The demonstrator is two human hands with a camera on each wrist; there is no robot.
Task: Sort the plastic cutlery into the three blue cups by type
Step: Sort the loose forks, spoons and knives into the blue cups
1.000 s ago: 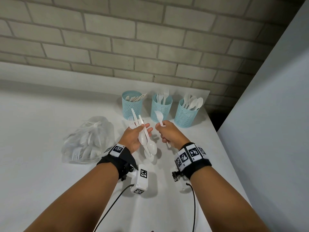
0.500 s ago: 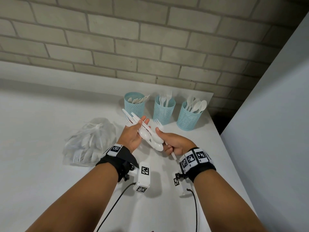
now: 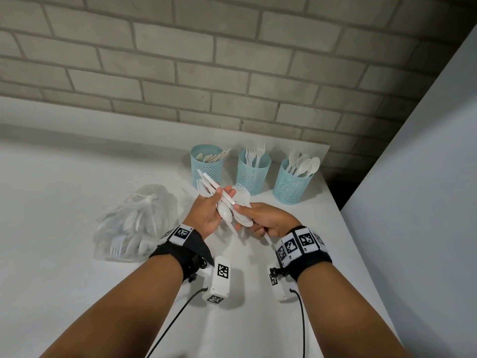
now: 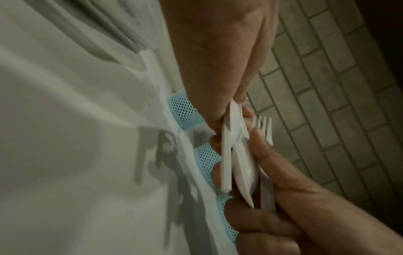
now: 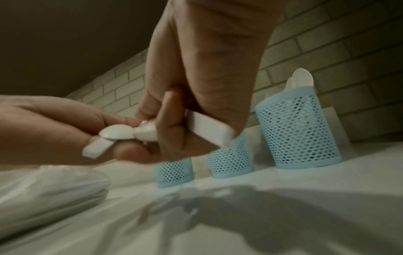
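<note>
My left hand (image 3: pixel 210 210) grips a bundle of white plastic cutlery (image 3: pixel 224 212): spoons, knives and a fork (image 4: pixel 263 127). My right hand (image 3: pixel 263 218) is pressed against it, fingers curled round a spoon whose handle (image 3: pixel 267 239) sticks out below the palm; its thumb lies on the bundle's spoon bowls (image 5: pixel 117 132). Behind the hands stand three blue mesh cups: the left cup (image 3: pixel 207 166) holds knives, the middle cup (image 3: pixel 253 174) forks, the right cup (image 3: pixel 293 184) spoons.
A clear plastic bag (image 3: pixel 136 223) with more white cutlery lies on the white table (image 3: pixel 64 189) left of my hands. A brick wall runs behind the cups. The table's right edge and a grey panel (image 3: pixel 413 202) are close to the right cup.
My right hand has come back from near the cups with its spoon, dropped lower and closed in on the left hand's bundle. The left hand tilted the bundle towards the right.
</note>
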